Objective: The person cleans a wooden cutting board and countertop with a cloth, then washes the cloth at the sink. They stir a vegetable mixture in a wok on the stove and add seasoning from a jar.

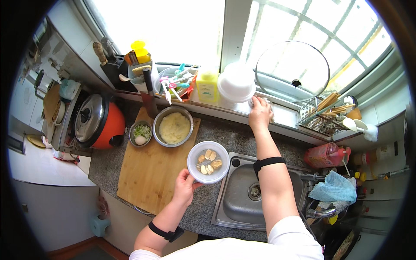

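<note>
My left hand grips the rim of a round translucent plastic bowl, held beside the sink. Inside lie several pale garlic cloves and tan chunks that look like ginger. My right hand reaches to the window sill and is closed over a greyish-white crumpled thing, perhaps a cloth, mostly hidden by the fingers. Just left of that hand stands a stack of white plastic bowls. A wooden cutting board carries a steel bowl of yellowish mash and a small bowl with chopped greens and an egg.
The steel sink lies under my right forearm. A glass lid leans on the window above a wire utensil rack. An orange electric cooker stands at left. A yellow bottle and a pink jug flank the work area.
</note>
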The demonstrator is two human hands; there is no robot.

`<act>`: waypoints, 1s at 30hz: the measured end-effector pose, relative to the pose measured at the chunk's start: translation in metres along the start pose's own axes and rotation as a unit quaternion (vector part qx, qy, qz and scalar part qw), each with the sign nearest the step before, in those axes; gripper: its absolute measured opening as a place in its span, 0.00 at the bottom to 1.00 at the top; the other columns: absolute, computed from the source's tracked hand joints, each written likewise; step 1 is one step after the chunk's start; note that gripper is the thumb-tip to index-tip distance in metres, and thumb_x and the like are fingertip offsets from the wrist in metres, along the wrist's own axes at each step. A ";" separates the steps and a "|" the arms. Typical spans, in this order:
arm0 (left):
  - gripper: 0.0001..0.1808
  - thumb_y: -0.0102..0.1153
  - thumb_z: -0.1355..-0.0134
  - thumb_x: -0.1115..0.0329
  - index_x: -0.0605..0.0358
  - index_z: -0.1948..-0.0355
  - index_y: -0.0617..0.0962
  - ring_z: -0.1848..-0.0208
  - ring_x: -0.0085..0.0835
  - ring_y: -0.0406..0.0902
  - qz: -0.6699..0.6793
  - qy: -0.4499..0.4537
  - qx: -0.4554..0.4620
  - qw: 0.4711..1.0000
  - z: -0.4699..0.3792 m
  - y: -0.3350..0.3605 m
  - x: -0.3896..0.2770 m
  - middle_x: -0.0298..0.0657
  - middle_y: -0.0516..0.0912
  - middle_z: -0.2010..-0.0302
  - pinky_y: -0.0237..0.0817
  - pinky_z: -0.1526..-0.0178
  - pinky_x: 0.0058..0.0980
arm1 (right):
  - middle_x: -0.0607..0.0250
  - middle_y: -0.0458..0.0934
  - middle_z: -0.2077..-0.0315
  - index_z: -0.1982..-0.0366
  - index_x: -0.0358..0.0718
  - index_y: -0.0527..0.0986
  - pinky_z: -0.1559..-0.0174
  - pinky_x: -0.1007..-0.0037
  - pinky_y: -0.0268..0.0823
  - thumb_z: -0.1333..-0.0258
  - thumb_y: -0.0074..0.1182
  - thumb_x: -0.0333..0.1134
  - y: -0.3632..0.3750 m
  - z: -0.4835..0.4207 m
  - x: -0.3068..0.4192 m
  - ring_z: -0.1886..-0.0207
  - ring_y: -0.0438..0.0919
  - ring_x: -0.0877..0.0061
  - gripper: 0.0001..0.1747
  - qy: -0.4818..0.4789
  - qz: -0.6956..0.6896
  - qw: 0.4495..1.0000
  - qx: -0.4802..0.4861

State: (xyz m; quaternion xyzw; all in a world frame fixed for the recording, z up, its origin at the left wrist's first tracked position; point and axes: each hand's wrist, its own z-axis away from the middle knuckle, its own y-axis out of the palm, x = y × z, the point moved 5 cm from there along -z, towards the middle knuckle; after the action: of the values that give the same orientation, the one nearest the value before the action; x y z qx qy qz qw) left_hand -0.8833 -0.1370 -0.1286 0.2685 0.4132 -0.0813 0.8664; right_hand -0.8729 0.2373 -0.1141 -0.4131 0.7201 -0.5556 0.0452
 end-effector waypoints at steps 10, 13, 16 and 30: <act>0.12 0.54 0.31 0.62 0.54 0.50 0.74 0.52 0.30 0.80 -0.055 -0.041 -0.017 0.998 0.015 -0.001 0.020 0.39 0.80 0.52 0.78 0.54 0.34 | 0.64 0.76 0.44 0.48 0.52 0.78 0.36 0.54 0.52 0.38 0.41 0.31 -0.041 0.026 -0.025 0.36 0.67 0.66 0.21 0.014 -0.033 0.999 0.001; 0.12 0.54 0.30 0.61 0.53 0.50 0.74 0.51 0.30 0.80 -0.057 -0.033 0.003 0.998 0.015 0.012 0.025 0.38 0.80 0.51 0.77 0.53 0.36 | 0.63 0.75 0.43 0.46 0.54 0.76 0.35 0.54 0.55 0.38 0.44 0.30 -0.013 0.018 0.017 0.36 0.69 0.65 0.21 -0.145 -0.027 0.988 0.047; 0.11 0.53 0.30 0.62 0.52 0.50 0.74 0.50 0.30 0.79 -0.040 -0.035 0.012 0.998 0.011 0.034 0.027 0.38 0.80 0.50 0.76 0.51 0.37 | 0.63 0.73 0.41 0.46 0.54 0.75 0.35 0.54 0.55 0.36 0.43 0.32 -0.017 0.016 -0.014 0.35 0.67 0.68 0.20 -0.098 -0.047 0.993 0.050; 0.04 0.50 0.30 0.68 0.55 0.63 0.70 0.60 0.24 0.76 -0.048 0.002 0.092 0.995 -0.074 0.162 0.025 0.36 0.75 0.64 0.79 0.54 0.36 | 0.58 0.78 0.49 0.50 0.39 0.78 0.38 0.62 0.61 0.42 0.44 0.24 -0.077 0.082 -0.112 0.38 0.70 0.63 0.19 0.051 -0.119 0.984 -0.122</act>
State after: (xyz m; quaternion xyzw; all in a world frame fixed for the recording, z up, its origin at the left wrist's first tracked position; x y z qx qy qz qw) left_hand -0.8585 0.0405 -0.1209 0.3269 0.4179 -0.1595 0.8325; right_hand -0.7151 0.2442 -0.1248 -0.4697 0.7293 -0.4855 -0.1083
